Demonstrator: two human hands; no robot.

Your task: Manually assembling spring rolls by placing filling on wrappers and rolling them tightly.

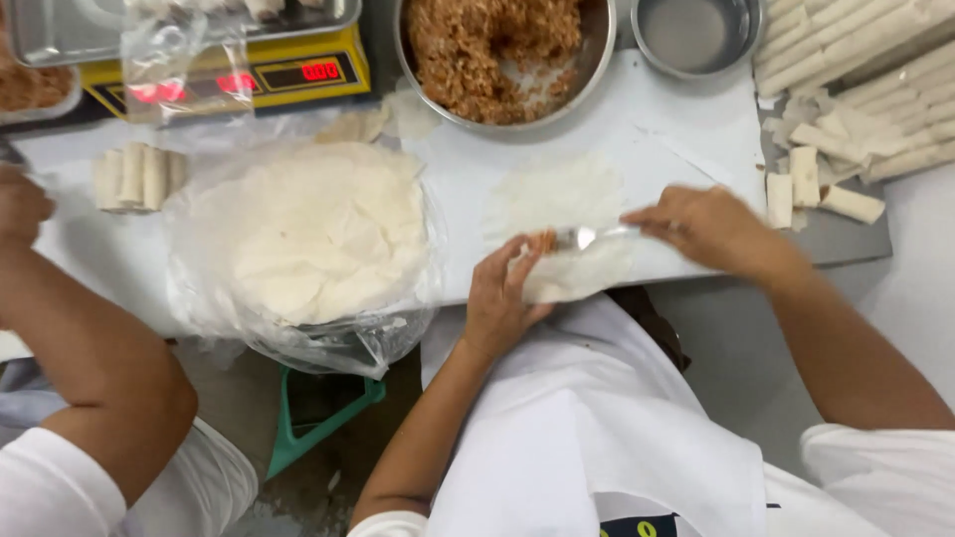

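right hand [711, 227] grips a shiny metal spoon [587, 236], long axis left-right, bowl toward left hand | left hand [500, 296] cups the near edge of a thin translucent white wrapper sheet [567, 214] on the white board [686, 129], nearer of the two | spoon bowl carries crumbly orange-brown filling [545, 241] just over wrapper, beside left fingertips

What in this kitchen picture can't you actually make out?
- Metal spoon in the right hand: bowl blurred, head view.
- Thin white wrapper under the left hand: fingers hide its near part.
- Yellow scale: crumpled clear plastic covers part of its display.
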